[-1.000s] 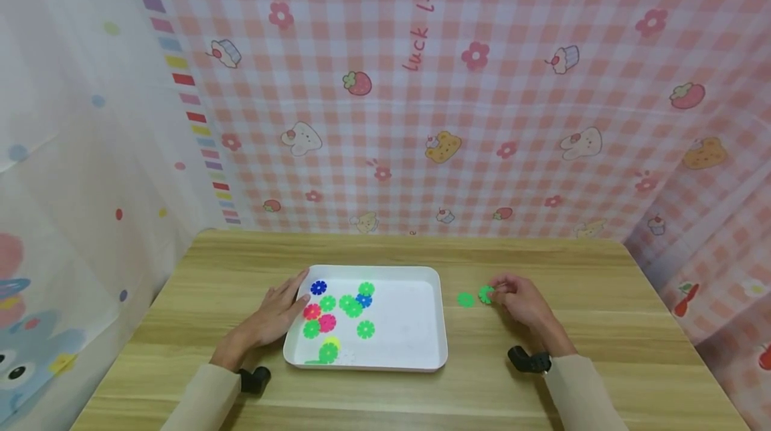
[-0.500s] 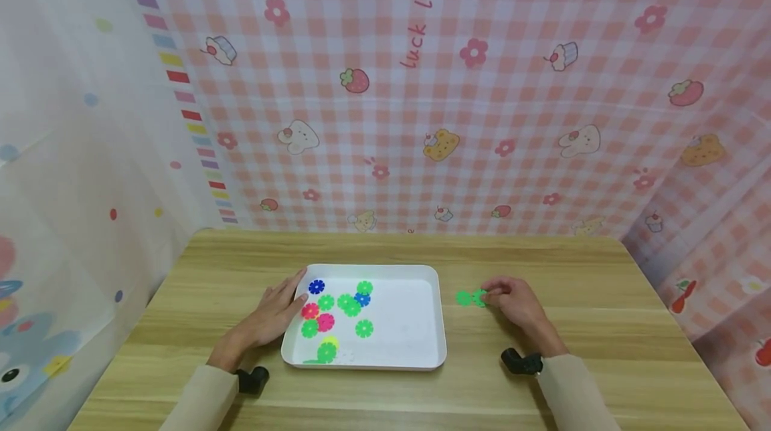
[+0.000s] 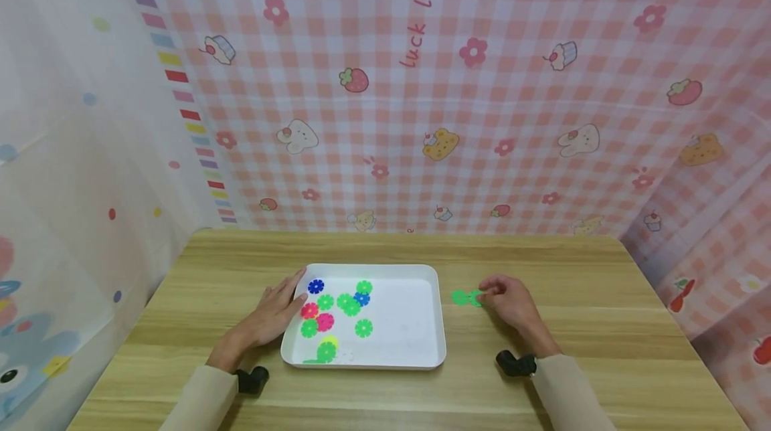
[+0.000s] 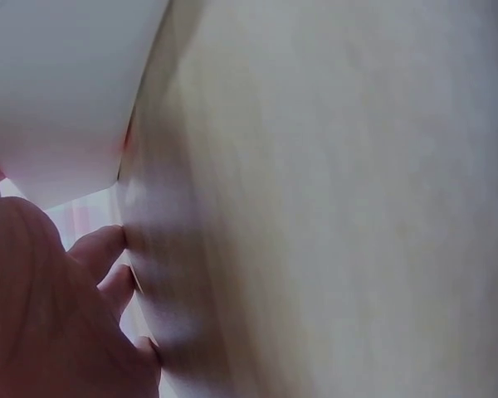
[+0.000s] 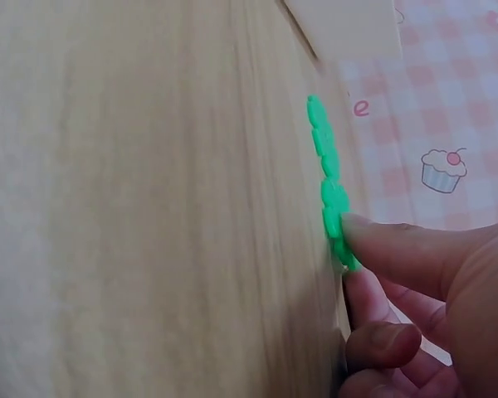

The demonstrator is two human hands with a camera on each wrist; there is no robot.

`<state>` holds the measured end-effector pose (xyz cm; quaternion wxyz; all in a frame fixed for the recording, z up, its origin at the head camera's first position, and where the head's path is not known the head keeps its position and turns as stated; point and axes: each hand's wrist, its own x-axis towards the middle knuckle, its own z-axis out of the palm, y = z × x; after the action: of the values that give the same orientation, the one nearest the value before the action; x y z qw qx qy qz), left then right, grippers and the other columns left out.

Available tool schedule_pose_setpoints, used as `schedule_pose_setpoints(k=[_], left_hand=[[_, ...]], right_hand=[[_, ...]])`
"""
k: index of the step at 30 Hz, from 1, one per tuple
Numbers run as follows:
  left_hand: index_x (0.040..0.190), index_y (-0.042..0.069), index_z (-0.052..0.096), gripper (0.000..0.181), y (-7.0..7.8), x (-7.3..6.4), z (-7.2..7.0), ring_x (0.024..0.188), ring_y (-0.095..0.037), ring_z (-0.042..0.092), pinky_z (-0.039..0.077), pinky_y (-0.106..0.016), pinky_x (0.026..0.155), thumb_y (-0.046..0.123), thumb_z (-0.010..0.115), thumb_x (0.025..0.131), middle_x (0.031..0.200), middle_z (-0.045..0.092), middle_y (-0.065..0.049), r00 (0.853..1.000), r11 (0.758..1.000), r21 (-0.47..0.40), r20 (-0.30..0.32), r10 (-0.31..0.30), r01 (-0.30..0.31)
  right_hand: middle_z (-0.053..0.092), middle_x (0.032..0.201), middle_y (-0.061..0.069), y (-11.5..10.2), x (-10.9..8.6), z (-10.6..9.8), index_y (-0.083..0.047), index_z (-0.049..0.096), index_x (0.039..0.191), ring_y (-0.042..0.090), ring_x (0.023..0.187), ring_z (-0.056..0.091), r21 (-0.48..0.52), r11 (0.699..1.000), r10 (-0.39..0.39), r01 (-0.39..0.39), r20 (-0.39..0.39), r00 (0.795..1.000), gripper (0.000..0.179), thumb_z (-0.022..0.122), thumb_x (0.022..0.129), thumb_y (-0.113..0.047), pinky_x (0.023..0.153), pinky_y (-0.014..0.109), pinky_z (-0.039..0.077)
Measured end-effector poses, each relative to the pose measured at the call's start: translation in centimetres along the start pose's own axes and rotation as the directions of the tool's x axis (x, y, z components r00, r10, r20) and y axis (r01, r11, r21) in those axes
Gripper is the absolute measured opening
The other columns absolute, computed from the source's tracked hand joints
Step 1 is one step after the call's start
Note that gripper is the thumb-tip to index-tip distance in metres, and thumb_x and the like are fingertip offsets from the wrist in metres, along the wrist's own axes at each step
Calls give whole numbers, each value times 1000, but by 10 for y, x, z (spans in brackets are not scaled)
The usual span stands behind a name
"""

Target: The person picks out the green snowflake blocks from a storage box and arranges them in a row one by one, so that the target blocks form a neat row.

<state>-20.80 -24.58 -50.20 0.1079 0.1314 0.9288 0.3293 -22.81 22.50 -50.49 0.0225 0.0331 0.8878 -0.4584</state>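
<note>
My right hand pinches a green notched plastic disc, a snowflake-type building piece, between thumb and fingers low over the table. Its edge meets a second green disc, and in the right wrist view the two lie in one line. The white tray stands to the left of them. At the tray's left side rests my left hand, its thumb at the rim and its other fingers extended outside. In the left wrist view some of these fingertips touch the table beside the tray wall.
Several loose discs lie in the tray's left half: green ones, a dark blue disc, a blue disc, pink ones and a yellow disc. The wooden table ends at a pink checked curtain.
My right hand has moved a little left with its green disc, closing the gap to the other green disc, which has shifted slightly left. My left hand stays at the tray.
</note>
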Motion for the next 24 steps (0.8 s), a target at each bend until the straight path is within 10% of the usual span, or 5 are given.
schedule_pose_setpoints(k=[24], left_hand=[[161,18,4,66,0,0,0,151,-44,5,-9,-66,115,48,26,107,165,13,-16,1000,1000,0,19,-16,16]], right_hand=[[69,94,11,-14,4,-6,1,68,109,21,89,63,2,994,-111,111,31,993,20,69,91,-9,70,28,50]])
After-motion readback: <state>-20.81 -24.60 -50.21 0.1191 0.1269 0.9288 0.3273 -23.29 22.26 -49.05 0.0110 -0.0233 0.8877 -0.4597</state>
